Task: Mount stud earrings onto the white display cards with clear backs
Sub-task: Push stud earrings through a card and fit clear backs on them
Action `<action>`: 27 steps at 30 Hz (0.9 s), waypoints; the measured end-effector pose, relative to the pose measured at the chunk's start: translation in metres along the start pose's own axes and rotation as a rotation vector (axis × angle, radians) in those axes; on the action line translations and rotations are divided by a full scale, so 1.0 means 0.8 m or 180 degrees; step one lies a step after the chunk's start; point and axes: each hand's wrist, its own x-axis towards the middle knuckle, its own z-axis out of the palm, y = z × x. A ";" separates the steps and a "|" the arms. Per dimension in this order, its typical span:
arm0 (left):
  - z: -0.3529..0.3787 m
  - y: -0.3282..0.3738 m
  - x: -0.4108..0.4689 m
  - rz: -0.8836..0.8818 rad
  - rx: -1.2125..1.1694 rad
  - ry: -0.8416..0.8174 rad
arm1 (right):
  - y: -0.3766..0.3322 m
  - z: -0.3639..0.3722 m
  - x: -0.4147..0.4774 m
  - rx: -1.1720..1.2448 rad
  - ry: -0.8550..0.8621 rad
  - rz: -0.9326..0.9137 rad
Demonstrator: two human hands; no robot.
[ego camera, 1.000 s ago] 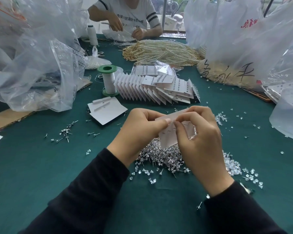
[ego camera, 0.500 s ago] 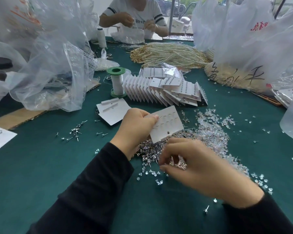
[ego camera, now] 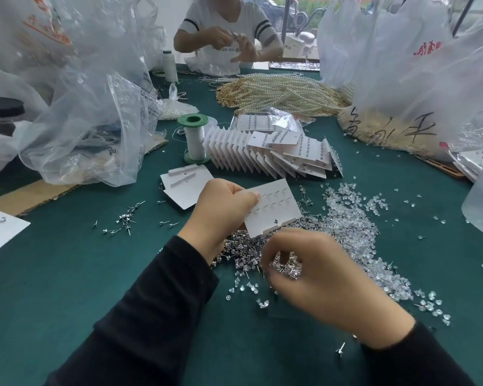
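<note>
My left hand [ego camera: 223,213] grips a white display card [ego camera: 273,210] by its left edge, held tilted above the table; several stud posts stick through it. Below the card lies a pile of silver stud earrings [ego camera: 246,246]. My right hand [ego camera: 318,280] hovers low over that pile, blurred, with thumb and fingers curled together over some studs; whether it holds one I cannot tell. A heap of clear backs [ego camera: 357,227] spreads to the right of the pile. Finished cards [ego camera: 273,151] stand fanned in a row behind.
Blank cards [ego camera: 184,190] lie left of the held card, by a green-topped thread spool [ego camera: 194,137]. Loose studs [ego camera: 126,218] scatter at left. Plastic bags [ego camera: 89,112] crowd the left and right sides. Pearl strands [ego camera: 282,93] and another person [ego camera: 226,37] are at the far end.
My right hand has left the card and dropped down to the stud pile. The left hand keeps the card, now tilted flat and facing up.
</note>
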 end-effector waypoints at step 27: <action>0.013 0.003 -0.019 0.0426 0.0674 -0.0618 | 0.029 0.000 0.014 0.0559 0.1927 0.0555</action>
